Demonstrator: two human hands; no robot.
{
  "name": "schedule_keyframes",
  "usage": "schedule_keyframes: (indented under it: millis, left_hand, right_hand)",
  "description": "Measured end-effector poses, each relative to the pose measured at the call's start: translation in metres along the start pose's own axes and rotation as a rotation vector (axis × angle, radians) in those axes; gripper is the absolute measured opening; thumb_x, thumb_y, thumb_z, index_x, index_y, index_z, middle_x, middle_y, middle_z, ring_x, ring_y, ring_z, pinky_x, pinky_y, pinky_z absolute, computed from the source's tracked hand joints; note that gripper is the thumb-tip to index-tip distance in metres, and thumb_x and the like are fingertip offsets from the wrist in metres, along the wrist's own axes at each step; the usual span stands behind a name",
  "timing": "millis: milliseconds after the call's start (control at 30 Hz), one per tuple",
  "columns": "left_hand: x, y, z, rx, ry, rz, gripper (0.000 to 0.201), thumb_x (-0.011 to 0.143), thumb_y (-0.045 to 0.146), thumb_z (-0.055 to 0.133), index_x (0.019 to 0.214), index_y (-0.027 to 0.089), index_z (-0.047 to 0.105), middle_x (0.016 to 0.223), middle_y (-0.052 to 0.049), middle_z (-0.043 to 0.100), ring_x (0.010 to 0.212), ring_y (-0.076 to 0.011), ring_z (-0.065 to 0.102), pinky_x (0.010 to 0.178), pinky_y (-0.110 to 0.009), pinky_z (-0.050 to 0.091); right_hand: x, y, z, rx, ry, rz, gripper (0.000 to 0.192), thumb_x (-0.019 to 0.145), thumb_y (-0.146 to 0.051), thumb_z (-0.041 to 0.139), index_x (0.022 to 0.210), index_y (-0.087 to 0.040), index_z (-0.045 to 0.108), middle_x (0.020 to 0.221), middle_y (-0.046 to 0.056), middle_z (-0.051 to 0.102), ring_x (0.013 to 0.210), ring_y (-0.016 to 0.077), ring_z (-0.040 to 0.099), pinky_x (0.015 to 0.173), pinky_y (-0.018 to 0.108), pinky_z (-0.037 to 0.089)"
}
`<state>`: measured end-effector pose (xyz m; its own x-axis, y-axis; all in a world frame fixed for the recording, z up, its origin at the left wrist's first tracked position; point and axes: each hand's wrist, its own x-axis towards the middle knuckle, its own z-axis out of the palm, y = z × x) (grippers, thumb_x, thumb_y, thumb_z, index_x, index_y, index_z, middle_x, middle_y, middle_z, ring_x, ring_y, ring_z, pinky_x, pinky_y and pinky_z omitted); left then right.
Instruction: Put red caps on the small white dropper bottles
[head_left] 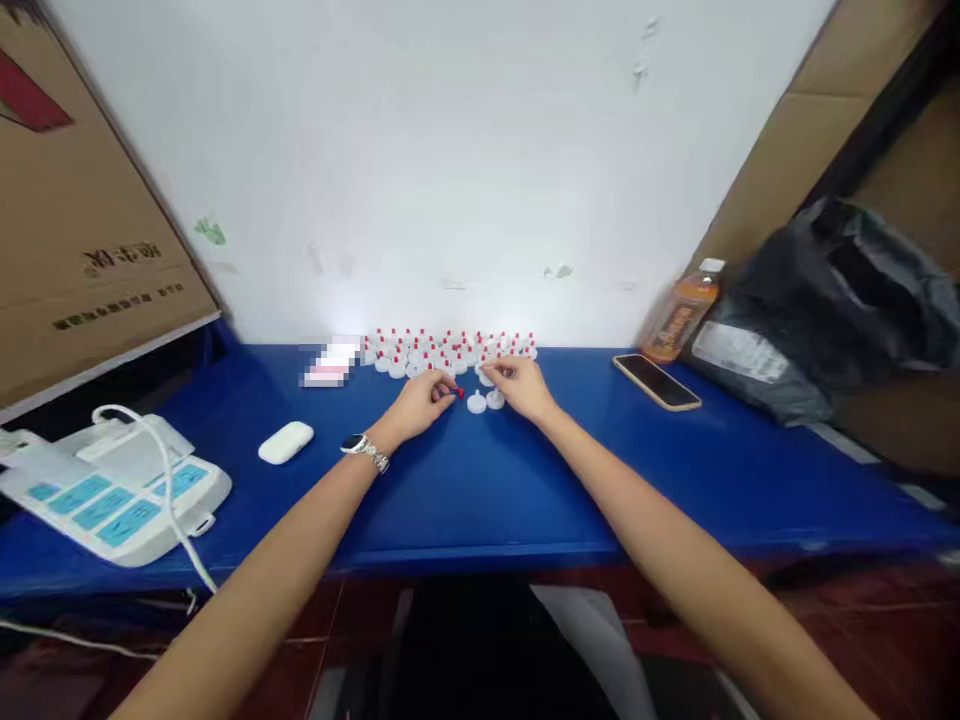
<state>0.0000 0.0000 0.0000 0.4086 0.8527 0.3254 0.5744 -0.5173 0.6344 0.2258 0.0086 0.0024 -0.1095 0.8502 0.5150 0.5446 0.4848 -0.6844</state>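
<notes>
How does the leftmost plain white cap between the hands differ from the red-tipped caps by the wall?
The white cap shows no red; the red-tipped caps carry small red pieces on top. The white cap sits nearer the front edge of the blue table; the red-tipped caps crowd near the wall. Both have white bodies.

no text is legible to me through the head view. cardboard box (67, 200), left: i see two printed lines; the upper line (122, 257) has larger dark characters, the lower line (118, 306) a row of smaller ones. i cannot resolve either. orange bottle (679, 315), right: dark characters run along the body; i cannot decode them. white label (739, 352) on the dark plastic bag (795, 290): print too blurred to read. card (331, 362) near the wall (450, 150): pixelated, unreadable.
</notes>
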Motion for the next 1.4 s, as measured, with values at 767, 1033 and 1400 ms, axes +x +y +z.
schedule_keyframes:
  millis: [767, 1033, 1400]
  left_hand:
    - [-0.005, 0.009, -0.001, 0.016, -0.009, 0.024, 0.017, 0.089, 0.029, 0.057, 0.094, 0.016, 0.067, 0.09, -0.006, 0.069, 0.075, -0.0168, 0.06, 0.075, -0.032, 0.051]
    - [-0.007, 0.011, -0.002, 0.022, -0.007, 0.036, 0.018, 0.09, 0.032, 0.055, 0.092, 0.017, 0.066, 0.089, -0.006, 0.069, 0.074, -0.0168, 0.06, 0.073, -0.031, 0.05]
    - [-0.008, 0.015, -0.004, 0.017, -0.006, 0.024, 0.021, 0.092, 0.035, 0.054, 0.094, 0.017, 0.066, 0.091, -0.006, 0.069, 0.076, -0.0165, 0.061, 0.073, -0.03, 0.049]
  right_hand:
    - [0.002, -0.009, 0.005, -0.057, -0.169, 0.106, 0.019, 0.082, -0.033, 0.067, 0.082, -0.017, 0.077, 0.067, 0.001, 0.068, 0.064, 0.0145, 0.059, 0.064, 0.026, 0.042]
    - [0.033, -0.012, -0.002, -0.372, -0.026, 0.18, 0.027, 0.083, -0.031, 0.063, 0.103, -0.018, 0.075, 0.08, 0.005, 0.072, 0.075, 0.0194, 0.064, 0.075, 0.03, 0.043]
    - [0.033, -0.012, 0.005, -0.461, 0.003, 0.164, 0.017, 0.083, -0.036, 0.061, 0.084, -0.023, 0.071, 0.095, 0.007, 0.071, 0.106, 0.0289, 0.056, 0.095, 0.043, 0.034]
